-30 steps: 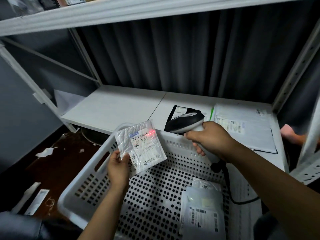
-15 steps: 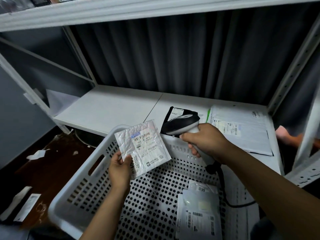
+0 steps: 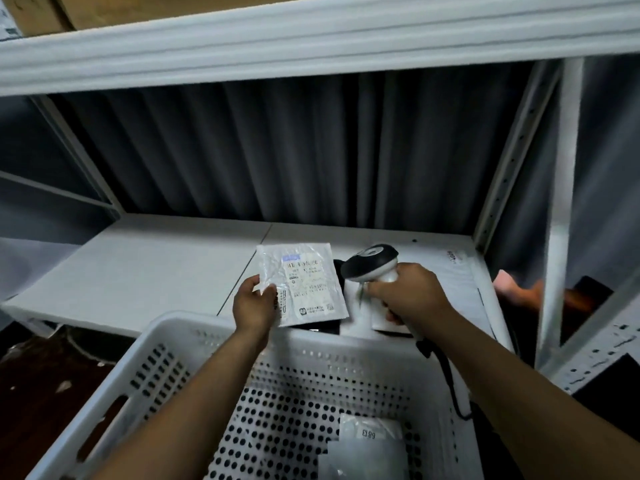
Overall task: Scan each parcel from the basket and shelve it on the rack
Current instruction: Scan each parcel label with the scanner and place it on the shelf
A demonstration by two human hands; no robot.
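Observation:
My left hand (image 3: 254, 306) pinches a small white padded parcel (image 3: 304, 285) by its lower left corner, label side up, holding it over the white rack shelf (image 3: 145, 268) just past the basket's far rim. My right hand (image 3: 408, 294) grips a black and white barcode scanner (image 3: 370, 263) right beside the parcel, above parcels lying on the shelf (image 3: 453, 271). The white perforated basket (image 3: 194, 344) fills the foreground, with a few pale parcels (image 3: 370, 441) in its right part.
A dark curtain hangs behind the shelf. An upper shelf board (image 3: 311, 39) carries a cardboard box (image 3: 41, 12). The scanner's black cable (image 3: 446, 372) trails down over the basket's right side. A white upright (image 3: 557, 209) stands at the right.
Both hands have moved forward from above the basket to over the shelf, carrying the parcel and the scanner. The red scan light on the label is gone.

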